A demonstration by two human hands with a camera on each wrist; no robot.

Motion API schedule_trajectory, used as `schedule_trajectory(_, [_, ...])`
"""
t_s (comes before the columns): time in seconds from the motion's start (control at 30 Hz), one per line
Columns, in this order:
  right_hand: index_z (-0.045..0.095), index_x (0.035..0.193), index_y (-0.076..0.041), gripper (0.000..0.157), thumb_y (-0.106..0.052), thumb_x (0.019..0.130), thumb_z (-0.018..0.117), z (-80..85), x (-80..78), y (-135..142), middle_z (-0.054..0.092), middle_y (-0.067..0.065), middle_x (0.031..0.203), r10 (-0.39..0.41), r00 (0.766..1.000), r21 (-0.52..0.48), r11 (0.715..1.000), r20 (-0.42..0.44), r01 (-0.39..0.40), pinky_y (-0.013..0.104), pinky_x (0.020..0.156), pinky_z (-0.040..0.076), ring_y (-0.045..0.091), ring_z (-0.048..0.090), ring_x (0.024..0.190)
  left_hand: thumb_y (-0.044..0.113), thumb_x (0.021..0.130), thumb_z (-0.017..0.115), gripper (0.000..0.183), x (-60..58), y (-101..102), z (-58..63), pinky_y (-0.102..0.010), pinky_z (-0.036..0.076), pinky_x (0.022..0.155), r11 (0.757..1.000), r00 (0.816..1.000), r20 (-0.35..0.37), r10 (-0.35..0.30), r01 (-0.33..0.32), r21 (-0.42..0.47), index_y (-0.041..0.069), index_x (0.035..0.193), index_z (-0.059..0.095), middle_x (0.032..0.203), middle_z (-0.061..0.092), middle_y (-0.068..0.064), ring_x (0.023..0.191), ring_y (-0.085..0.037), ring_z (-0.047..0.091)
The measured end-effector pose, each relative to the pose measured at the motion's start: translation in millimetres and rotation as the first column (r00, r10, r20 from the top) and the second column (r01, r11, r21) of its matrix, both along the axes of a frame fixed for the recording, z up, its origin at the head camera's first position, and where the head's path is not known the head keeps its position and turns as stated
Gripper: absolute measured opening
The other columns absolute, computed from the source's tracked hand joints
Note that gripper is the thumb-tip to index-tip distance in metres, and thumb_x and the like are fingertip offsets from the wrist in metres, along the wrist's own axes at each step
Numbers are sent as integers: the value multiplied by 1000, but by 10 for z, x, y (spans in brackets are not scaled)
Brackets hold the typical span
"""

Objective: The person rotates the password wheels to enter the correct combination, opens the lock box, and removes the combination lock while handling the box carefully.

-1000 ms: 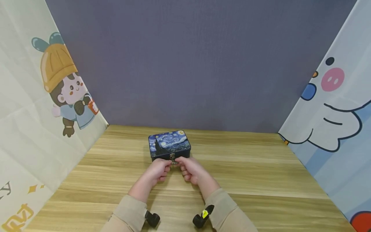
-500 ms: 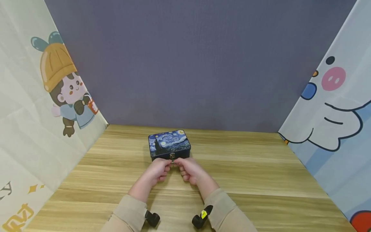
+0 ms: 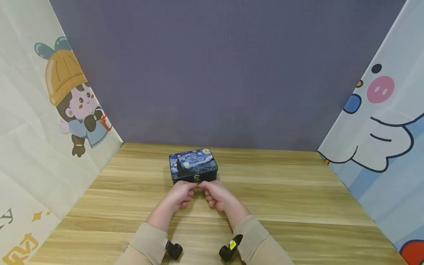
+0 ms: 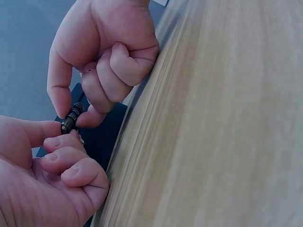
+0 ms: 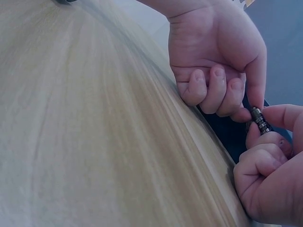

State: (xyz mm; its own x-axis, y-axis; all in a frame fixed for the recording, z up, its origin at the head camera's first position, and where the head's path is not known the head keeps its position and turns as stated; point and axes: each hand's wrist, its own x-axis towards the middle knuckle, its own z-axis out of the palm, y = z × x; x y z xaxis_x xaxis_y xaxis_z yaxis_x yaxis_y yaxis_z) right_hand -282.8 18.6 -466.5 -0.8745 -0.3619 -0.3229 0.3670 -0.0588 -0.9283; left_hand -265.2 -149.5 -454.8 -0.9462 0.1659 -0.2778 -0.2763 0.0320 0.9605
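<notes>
A small tin box [image 3: 193, 164] with a starry night painting on its lid sits closed on the table, a brass-coloured latch [image 3: 197, 178] at its front. At the latch is a dark, ringed barrel combination padlock [image 4: 72, 117]. My left hand [image 3: 180, 193] pinches one end between thumb and forefinger. From the other side, my right hand [image 3: 218, 194] pinches the opposite end of the padlock [image 5: 261, 120]. The other fingers of both hands are curled into the palms. In the head view the fingertips hide most of the padlock.
The wood-grain table [image 3: 281, 191] extends on both sides of the box. A grey-purple wall panel [image 3: 212, 73] stands close behind it. Printed cartoon sheets flank the table at the left [image 3: 29, 110] and right [image 3: 391, 147].
The right fingertips have shifted slightly left toward the left ones, so less of the padlock shows between them in the head view. The box has stayed in place.
</notes>
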Motion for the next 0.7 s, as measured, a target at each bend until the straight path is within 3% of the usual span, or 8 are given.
schedule_trajectory(0.7, [55, 77, -10, 19, -23, 86, 66, 7, -12, -31, 30, -8, 56, -7, 1000, 26, 1000, 9, 7, 21, 39, 18, 5, 22, 44, 16, 104, 48, 23, -17, -18, -2, -24, 22, 44, 1000, 1000, -1, -9, 9, 14, -2, 93, 59, 64, 39, 1, 47, -9, 25])
